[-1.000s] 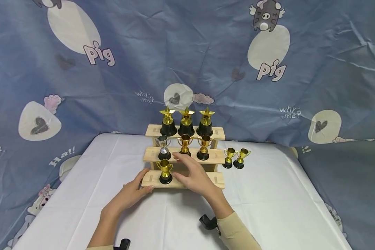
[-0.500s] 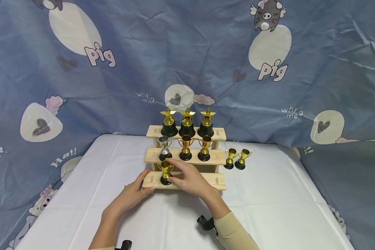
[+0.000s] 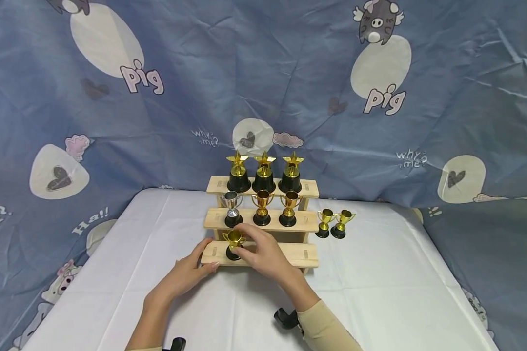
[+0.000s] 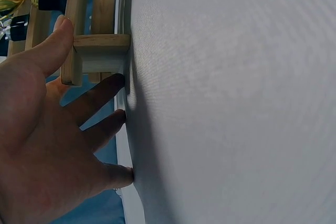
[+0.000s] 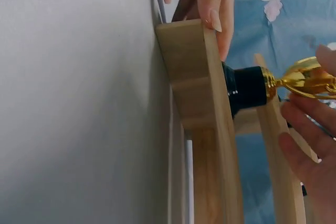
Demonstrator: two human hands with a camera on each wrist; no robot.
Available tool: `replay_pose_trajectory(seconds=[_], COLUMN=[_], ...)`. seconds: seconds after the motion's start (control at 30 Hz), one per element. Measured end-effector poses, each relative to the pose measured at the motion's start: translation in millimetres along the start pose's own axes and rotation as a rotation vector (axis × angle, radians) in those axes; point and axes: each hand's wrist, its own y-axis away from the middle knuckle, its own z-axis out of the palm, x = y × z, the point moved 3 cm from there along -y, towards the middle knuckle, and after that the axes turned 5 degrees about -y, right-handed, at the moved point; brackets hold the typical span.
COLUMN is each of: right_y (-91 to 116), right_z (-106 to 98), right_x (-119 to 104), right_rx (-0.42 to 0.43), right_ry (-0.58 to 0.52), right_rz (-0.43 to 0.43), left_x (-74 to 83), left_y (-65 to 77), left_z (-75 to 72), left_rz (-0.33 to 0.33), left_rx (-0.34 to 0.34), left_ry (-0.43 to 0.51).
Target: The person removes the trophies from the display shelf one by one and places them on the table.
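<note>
A small gold trophy cup [image 3: 234, 237] with a black base stands near the left end of the bottom shelf. My right hand [image 3: 265, 253] pinches its gold bowl between thumb and fingers; in the right wrist view the black base [image 5: 247, 90] is against the shelf. With thumb at the front edge and index finger round the end, my left hand [image 3: 182, 275] grips the left end of the wooden three-step stand [image 3: 285, 251]. The left wrist view shows its other fingers [image 4: 105, 129] spread down to the tablecloth.
On the middle step are a silver cup [image 3: 232, 208] and two bronze-gold cups [image 3: 262, 207]. Three star trophies [image 3: 264, 173] line the top step. Two gold cups [image 3: 342, 223] stand right of the stand on the white tablecloth [image 3: 377, 282]. A blue patterned cloth [image 3: 263, 73] hangs behind.
My right hand has moved left from beside the gold cup and taken hold of it. The cup's bowl now leans slightly towards me. My left hand keeps its place on the stand.
</note>
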Motion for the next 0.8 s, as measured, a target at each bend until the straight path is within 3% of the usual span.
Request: replay_pose_trajectory(seconds=[0.43, 0.8], right_y=[0, 4], right_z=[-12, -39], right_x=[-4, -1], right_rx=[0.102, 0.116], right_ry=[0.148, 0.078], right_rz=[-0.054, -0.009], left_x=[2.6, 0.0], left_y=[-5.7, -3.5], left_z=[0.0, 1.4], left_rz=[0.007, -0.005], left_rx=[0.002, -0.012], left_ry=[-0.008, -0.012])
